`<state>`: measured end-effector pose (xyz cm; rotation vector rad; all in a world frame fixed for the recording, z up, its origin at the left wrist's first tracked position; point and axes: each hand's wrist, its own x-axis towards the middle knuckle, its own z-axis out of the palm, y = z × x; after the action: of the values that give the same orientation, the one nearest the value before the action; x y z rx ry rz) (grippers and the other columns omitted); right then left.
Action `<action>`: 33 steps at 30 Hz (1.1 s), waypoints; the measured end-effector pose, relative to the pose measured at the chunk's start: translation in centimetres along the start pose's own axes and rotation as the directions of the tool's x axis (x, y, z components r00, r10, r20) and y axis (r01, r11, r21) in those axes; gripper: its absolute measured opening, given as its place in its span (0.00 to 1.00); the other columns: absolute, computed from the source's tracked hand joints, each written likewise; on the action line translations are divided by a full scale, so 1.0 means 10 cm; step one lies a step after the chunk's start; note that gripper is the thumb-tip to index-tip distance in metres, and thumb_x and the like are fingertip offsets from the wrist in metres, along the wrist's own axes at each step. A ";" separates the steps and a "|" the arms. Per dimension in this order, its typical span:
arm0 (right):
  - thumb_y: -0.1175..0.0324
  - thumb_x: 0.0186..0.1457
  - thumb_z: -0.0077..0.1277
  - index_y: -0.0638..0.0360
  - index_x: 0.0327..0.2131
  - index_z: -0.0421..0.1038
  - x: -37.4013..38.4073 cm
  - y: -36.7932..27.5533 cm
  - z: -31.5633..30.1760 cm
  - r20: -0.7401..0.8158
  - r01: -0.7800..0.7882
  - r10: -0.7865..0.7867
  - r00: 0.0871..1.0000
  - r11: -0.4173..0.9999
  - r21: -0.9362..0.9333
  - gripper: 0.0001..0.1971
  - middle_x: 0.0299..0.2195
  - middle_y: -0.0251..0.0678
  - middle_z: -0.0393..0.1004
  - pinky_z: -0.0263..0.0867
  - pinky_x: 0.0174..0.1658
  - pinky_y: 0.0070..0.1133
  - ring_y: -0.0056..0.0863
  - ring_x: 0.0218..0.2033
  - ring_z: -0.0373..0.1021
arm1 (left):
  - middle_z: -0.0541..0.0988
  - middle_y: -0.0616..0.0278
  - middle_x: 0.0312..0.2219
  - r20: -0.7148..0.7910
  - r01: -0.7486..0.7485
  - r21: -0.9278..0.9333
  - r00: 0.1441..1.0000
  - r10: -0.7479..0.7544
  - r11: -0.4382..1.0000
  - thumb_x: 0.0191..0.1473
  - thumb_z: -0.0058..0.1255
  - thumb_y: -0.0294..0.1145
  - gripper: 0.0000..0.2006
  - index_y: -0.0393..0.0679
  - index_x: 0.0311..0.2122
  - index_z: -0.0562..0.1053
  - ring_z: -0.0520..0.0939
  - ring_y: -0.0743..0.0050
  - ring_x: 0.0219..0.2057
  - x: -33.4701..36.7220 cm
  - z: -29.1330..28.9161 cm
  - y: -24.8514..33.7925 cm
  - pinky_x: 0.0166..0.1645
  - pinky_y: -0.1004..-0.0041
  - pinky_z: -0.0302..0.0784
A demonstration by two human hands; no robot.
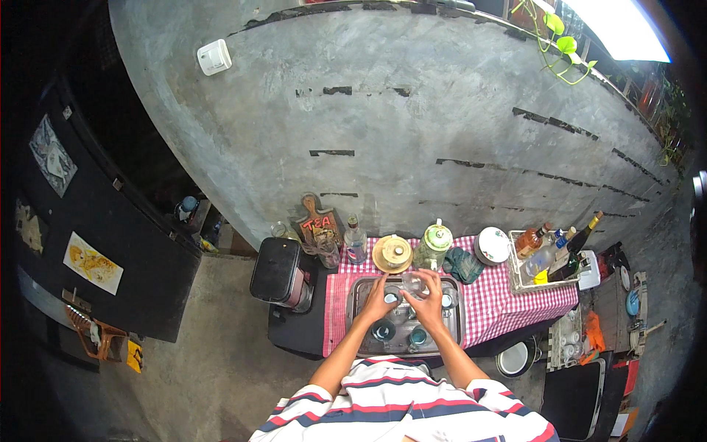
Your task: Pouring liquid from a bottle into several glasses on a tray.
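Note:
Both my hands are over a dark metal serving tray point(356, 308) on the table. My right hand point(428, 303) is closed around a clear drinking glass point(413, 283), held above the tray's far half. Close by on the left, my left hand point(374, 303) has curled fingers beside a small pale-rimmed cup point(390, 297); what its fingers grip is unclear. A similar cup point(446, 300) stands right of my right hand. Nearer me on the tray are a dark round cup point(383, 330) and a teal-rimmed cup point(417, 337). My wrists and fingers hide part of the tray.
Behind the tray stand a glass bottle point(355, 243), a lidded yellowish cup on a saucer point(396, 253), a green floral teapot point(436, 243), a dark cloth point(462, 265) and a white enamel pot point(492, 245). A bottle basket point(549, 283) is right; a black appliance point(277, 269) is left.

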<state>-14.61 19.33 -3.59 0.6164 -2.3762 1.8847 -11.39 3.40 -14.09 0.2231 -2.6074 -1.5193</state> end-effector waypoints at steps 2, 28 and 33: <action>0.73 0.40 0.68 0.55 0.46 0.71 -0.02 -0.02 0.02 -0.005 -0.006 0.006 1.000 1.000 0.031 0.26 0.52 0.36 0.62 0.77 0.40 0.24 0.30 0.52 0.65 | 0.61 0.43 0.59 0.003 -0.040 -0.015 0.999 0.040 0.999 0.40 0.67 0.31 0.49 0.42 0.66 0.50 0.63 0.44 0.61 0.04 -0.05 0.02 0.64 0.58 0.61; 0.60 0.61 0.52 0.61 0.53 0.68 -0.41 0.42 0.07 0.178 -0.473 0.568 0.803 0.427 0.771 0.21 0.43 0.36 0.76 0.71 0.39 0.20 0.21 0.39 0.74 | 0.77 0.53 0.48 -0.089 -0.210 -0.503 0.977 0.191 0.839 0.40 0.65 0.28 0.31 0.40 0.52 0.68 0.78 0.62 0.51 -0.06 0.05 0.68 0.55 0.66 0.71; 0.57 0.62 0.51 0.63 0.51 0.69 -0.42 0.39 0.02 0.237 -0.554 0.581 0.779 0.460 0.694 0.21 0.39 0.35 0.77 0.72 0.41 0.22 0.23 0.37 0.75 | 0.79 0.53 0.44 0.021 -0.127 -0.350 0.989 0.144 0.928 0.41 0.66 0.30 0.28 0.39 0.49 0.69 0.79 0.60 0.49 -0.11 0.05 0.54 0.53 0.66 0.72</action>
<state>-12.01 21.00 -8.41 -0.3229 -1.7996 3.1531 -10.78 6.61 -9.69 -0.0266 -2.2735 -1.9144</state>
